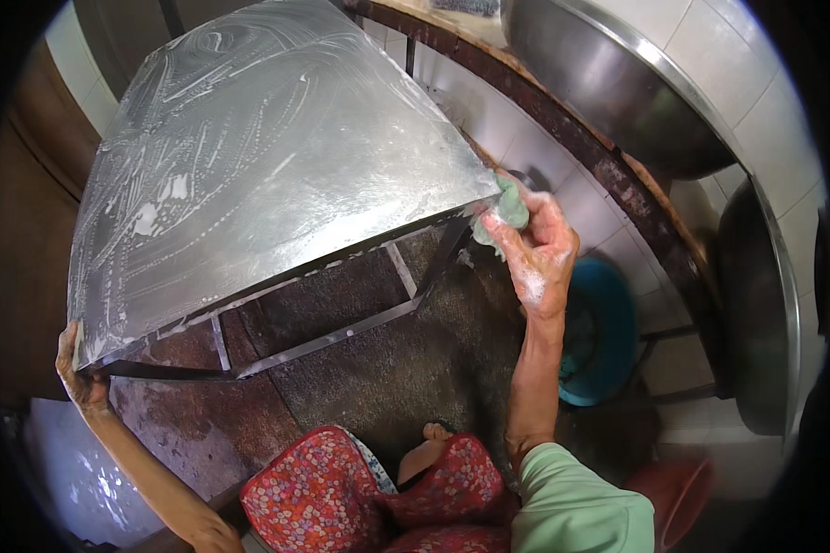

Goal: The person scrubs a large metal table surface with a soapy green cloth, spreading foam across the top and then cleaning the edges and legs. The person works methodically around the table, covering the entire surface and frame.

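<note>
A metal-topped table stands before me, its silvery surface streaked with soap suds. Foam is thickest along the left and far parts. My right hand, with lather on the wrist and fingers, pinches a green cloth or sponge against the near right corner. At the near left corner, my left hand grips the table's edge, its fingers partly hidden from view. Dark metal legs and a lower frame show beneath the top.
Large steel basins rest on a worn ledge to the right. Below it is a blue plastic tub. A red bucket stands at lower right. A pale, shiny plastic-like surface lies lower left. The tiled floor is dark and stained.
</note>
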Available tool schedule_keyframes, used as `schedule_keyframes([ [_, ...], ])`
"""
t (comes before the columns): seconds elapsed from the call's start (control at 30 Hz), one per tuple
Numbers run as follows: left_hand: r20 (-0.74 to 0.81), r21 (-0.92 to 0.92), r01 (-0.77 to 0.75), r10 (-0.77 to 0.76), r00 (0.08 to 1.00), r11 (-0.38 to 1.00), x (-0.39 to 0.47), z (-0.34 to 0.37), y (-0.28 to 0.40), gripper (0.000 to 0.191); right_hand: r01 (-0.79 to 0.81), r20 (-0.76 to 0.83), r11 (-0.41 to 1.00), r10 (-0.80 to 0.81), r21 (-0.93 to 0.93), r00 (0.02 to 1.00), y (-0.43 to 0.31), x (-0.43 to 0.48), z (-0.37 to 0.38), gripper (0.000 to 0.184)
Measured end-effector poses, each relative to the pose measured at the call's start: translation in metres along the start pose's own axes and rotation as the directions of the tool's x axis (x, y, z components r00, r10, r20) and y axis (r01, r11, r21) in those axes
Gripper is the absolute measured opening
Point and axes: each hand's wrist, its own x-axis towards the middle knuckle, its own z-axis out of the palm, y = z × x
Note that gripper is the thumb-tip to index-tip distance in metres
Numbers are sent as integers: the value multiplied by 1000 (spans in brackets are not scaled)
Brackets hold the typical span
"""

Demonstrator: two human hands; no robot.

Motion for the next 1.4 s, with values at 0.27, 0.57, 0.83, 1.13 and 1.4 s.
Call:
schedule_keyframes([
  [0.27, 46, -7, 14, -14, 999, 1000, 4, 1, 5, 15, 431, -9, 835, -462, -341, 887, -42, 9, 13, 29],
  [0.57, 56, 21, 6, -7, 998, 1000, 2, -5, 14, 15, 464, -408, 856, -516, -226, 753, 81, 3, 73, 50],
  [0.83, -2, 16, -13, 13, 1000, 1000, -8, 19, -4, 15, 258, -140, 924, -306, -282, 942, 203, -86, 22, 53],
  [1.13, 26, 84, -23, 21, 999, 996, -1, 5, 12, 16, 538, -80, 675, -658, -505, 749, 47, 13, 56, 72],
  [1.4, 195, 437, -300, 236, 952, 848, -2, -33, 13, 55, 293, -385, 937, -346, -191, 856, 97, -27, 56, 71],
])
